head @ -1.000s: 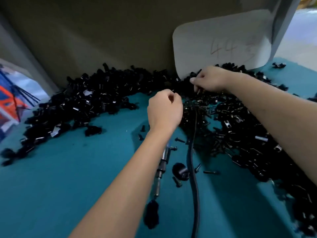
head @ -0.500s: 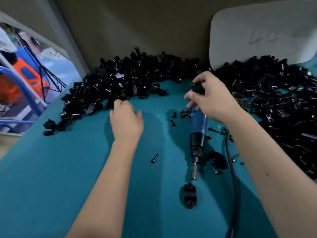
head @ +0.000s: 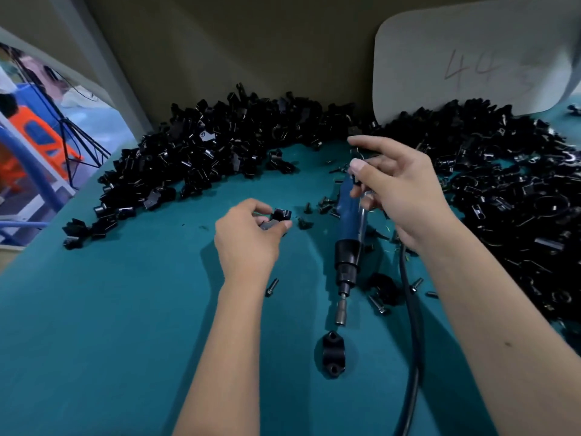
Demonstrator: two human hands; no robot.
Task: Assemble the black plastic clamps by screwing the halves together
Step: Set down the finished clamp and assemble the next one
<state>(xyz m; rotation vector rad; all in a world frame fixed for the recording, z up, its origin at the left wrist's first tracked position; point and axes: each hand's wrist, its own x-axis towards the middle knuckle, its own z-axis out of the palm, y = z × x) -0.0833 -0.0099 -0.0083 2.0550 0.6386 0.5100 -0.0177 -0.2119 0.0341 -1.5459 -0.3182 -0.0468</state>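
far left, a heap of black clamp halves (head: 201, 158) curves along the back of my teal table (head: 110, 325). my left hand (head: 248, 237) hovers just above the table, fingers curled, pinching a black clamp piece (head: 278, 217) between thumb and fingertips. nearer me lies an assembled clamp (head: 334, 354), just off the tip of the blue electric screwdriver (head: 347, 234). my right hand (head: 405, 196) is over the driver's upper body, forefinger stretched out, the others bent; whether it grips the driver or a small part i cannot tell. loose screws (head: 379, 305) lie beside the black cable (head: 413, 316), and another heap of clamp parts (head: 509, 190) fills the right.
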